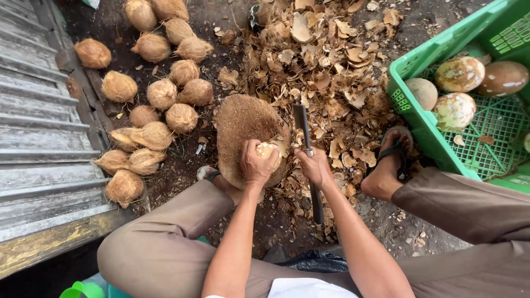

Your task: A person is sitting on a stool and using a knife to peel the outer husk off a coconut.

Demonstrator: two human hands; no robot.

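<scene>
Left hand (258, 163) is closed around a partly peeled coconut (269, 150), pressing it against the near edge of the round chopping block (241, 124) that stands on the dirt ground (221, 22) between our feet. Right hand (316, 166) is fisted tight on the handle of a long dark cleaver (302, 124), blade pointing away from us, just beside the coconut. We note the left fingers (264, 148) sit very near the blade; our judgement is that a glancing cut off the curved shell could slide toward them, or the nut could roll off the block's edge if the grip loosens. Right foot in a sandal (393, 152) rests among the husk chips (326, 60), near the blade's side. Unpeeled brown coconuts (160, 94) lie heaped toward the far left of the ground, along the wooden steps (38, 138). A green plastic crate (430, 138) at the right holds peeled, pale nuts (459, 74).
</scene>
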